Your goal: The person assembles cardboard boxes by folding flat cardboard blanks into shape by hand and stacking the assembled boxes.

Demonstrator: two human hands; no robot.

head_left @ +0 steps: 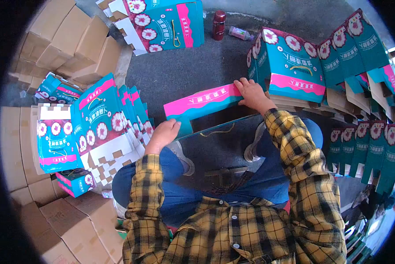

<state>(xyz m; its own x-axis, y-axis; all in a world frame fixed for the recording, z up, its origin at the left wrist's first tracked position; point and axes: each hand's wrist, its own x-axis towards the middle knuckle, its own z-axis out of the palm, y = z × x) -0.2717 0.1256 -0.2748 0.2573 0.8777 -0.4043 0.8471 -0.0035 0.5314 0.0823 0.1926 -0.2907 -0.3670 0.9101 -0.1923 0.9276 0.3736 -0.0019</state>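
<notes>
A teal and pink printed carton (202, 100) is held between my knees, its dark opening facing up toward me. My left hand (164, 135) grips its left end, with the thumb resting near the corner. At the other end, my right hand (254, 96) closes over the right part of the pink flap, fingers bent across its edge. A yellow cord handle (218, 131) hangs on the side nearest me. The carton's underside is hidden.
Flattened teal cartons (100, 119) lie in a pile at left, beside stacked brown boxes (80, 224). Made-up teal cartons (294, 66) stand at right, with another row (367, 149) below. A red thermos (218, 25) and plastic bottle (240, 33) are on the floor ahead.
</notes>
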